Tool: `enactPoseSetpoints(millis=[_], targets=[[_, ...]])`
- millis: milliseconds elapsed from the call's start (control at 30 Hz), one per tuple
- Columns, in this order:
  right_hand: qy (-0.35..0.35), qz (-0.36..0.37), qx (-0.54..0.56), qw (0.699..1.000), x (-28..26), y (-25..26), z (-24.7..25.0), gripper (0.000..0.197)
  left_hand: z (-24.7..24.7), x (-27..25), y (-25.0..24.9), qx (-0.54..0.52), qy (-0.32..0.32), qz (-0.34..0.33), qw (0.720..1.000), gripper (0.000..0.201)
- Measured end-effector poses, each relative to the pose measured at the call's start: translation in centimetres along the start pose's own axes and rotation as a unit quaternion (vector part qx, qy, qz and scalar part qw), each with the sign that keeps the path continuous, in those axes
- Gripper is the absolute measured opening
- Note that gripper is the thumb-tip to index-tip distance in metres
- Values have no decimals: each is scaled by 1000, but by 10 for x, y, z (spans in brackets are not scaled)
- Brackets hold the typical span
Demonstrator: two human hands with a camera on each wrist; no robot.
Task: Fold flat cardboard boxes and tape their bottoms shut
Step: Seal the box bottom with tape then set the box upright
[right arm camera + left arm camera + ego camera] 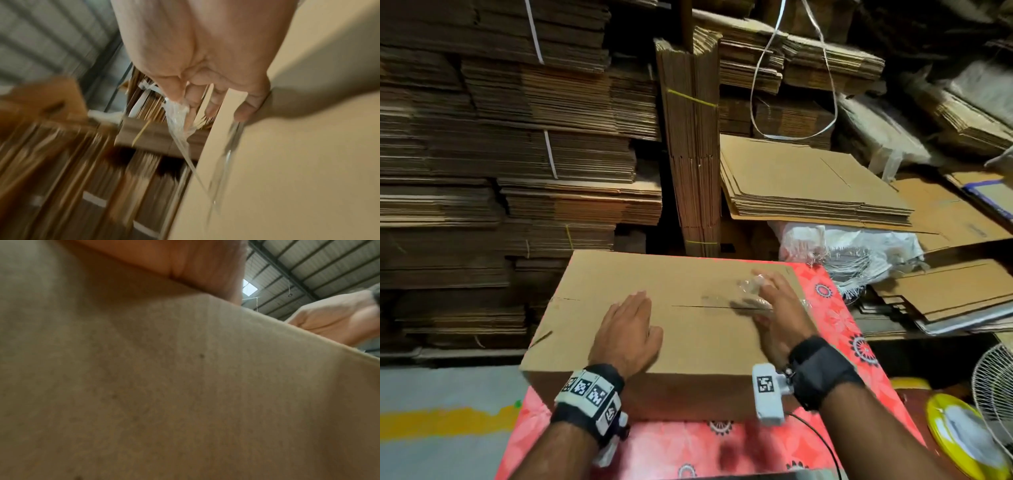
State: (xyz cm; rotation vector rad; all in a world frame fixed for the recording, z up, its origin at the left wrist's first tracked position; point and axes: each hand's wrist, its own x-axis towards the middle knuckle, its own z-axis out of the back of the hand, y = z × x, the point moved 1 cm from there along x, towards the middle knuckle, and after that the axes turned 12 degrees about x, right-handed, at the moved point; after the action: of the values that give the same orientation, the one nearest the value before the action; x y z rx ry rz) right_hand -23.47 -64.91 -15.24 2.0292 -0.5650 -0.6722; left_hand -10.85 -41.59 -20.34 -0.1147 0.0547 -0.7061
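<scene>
A folded brown cardboard box (688, 342) stands on the red patterned table (842, 329), its closed flaps facing up with the seam (688, 306) across the middle. My left hand (626, 329) lies flat on the flaps near the front edge, fingers straight. In the left wrist view only the box wall (185, 386) and the palm (195, 264) show. My right hand (767, 301) is over the right end of the seam, blurred. It pinches crumpled clear tape (177, 112) between thumb and forefinger, while its other fingers touch the box (298, 162). A strand of tape (226, 155) runs along the cardboard.
Tall stacks of flat cardboard (517, 154) fill the back and left. An upright tied bundle (693, 154) stands behind the box, beside a lower flat stack (808, 181) and a white sack (842, 246). A white fan (993, 387) and a yellow dish (955, 435) sit right.
</scene>
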Motion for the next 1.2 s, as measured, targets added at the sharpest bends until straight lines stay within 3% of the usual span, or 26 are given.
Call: enactPoseSetpoints(millis=[67, 233, 367, 433, 467, 533, 667, 733, 800, 867, 933, 1000, 1067, 1200], targets=[[-50, 13, 47, 998, 2, 20, 25, 40, 2, 0, 2, 4, 8, 1, 1000, 76], [-153, 68, 129, 977, 15, 68, 75, 34, 5, 2, -6, 32, 17, 15, 999, 90], [-119, 77, -6, 990, 38, 74, 74, 16, 11, 14, -31, 2, 36, 6, 999, 88], [-87, 117, -193, 970, 47, 65, 63, 11, 8, 16, -47, -6, 37, -7, 999, 90], [-59, 148, -316, 935, 51, 59, 57, 14, 5, 15, -52, -8, 31, -5, 999, 95], [16, 182, -515, 838, 53, 45, 46, 17, -1, 12, -56, -10, 18, 6, 1000, 100], [83, 195, -733, 646, 45, 34, 34, 4, -4, 10, -56, -10, 1, 10, 1000, 96], [104, 177, -779, 592, 38, 35, 29, 7, -5, 12, -56, -8, 0, 13, 1000, 96], [128, 156, -803, 561, 32, 33, 29, 16, -7, 13, -56, -4, -2, 15, 1000, 96], [157, 120, -807, 556, 27, 29, 34, 43, -7, 13, -56, -2, -2, 15, 1000, 96], [179, 59, -780, 597, 24, 29, 36, 63, -6, 13, -57, -6, -6, 16, 1000, 97], [164, 71, -768, 616, 25, 34, 30, 51, -3, 13, -58, -1, -7, 16, 1000, 97], [127, 151, -784, 588, 28, 39, 20, 28, -2, 12, -60, 4, -6, 16, 1000, 94], [105, 210, -777, 585, 30, 31, -4, 27, 0, 10, -60, 1, -4, 18, 1000, 77]])
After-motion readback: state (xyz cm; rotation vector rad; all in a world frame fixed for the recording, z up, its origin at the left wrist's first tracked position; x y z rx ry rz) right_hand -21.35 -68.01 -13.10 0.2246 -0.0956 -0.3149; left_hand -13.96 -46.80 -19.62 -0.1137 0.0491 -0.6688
